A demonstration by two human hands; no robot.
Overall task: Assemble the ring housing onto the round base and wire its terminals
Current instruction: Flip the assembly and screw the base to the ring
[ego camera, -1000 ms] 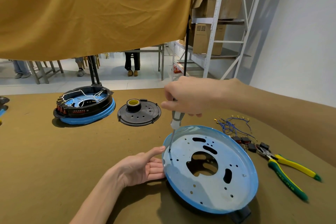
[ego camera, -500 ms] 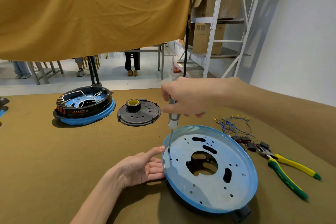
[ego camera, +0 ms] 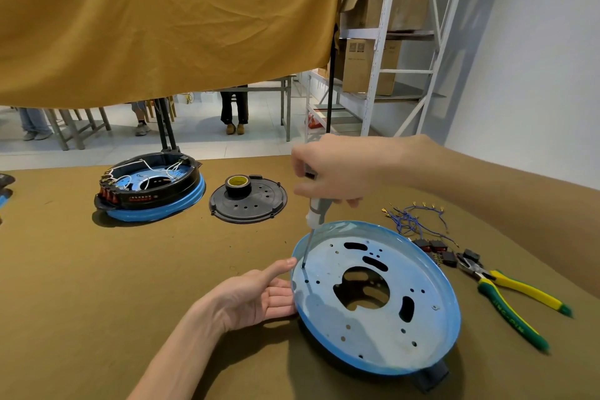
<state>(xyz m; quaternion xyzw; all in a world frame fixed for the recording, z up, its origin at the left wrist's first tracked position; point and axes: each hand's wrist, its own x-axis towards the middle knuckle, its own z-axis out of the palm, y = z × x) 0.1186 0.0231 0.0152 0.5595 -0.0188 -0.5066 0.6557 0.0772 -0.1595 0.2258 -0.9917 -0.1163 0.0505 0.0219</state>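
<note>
Right hand: the right hand [ego camera: 337,172] has its fingers curled round the screwdriver [ego camera: 315,211] handle, shaft near upright
Tip: bears on a hole at about 9 o'clock on the round base [ego camera: 373,295]
Left hand: the left hand [ego camera: 256,297] lies open, palm up, fingers straight against the base's 9 o'clock rim
Base: at about 5 o'clock on the table [ego camera: 97,302], dark ring housing [ego camera: 428,378] peeking out beneath
Technique: likely driving a screw; keep the shaft square, press down, brace the rim against turning
Nearby: wires [ego camera: 412,217] and pliers [ego camera: 513,299] at 3 o'clock
</note>
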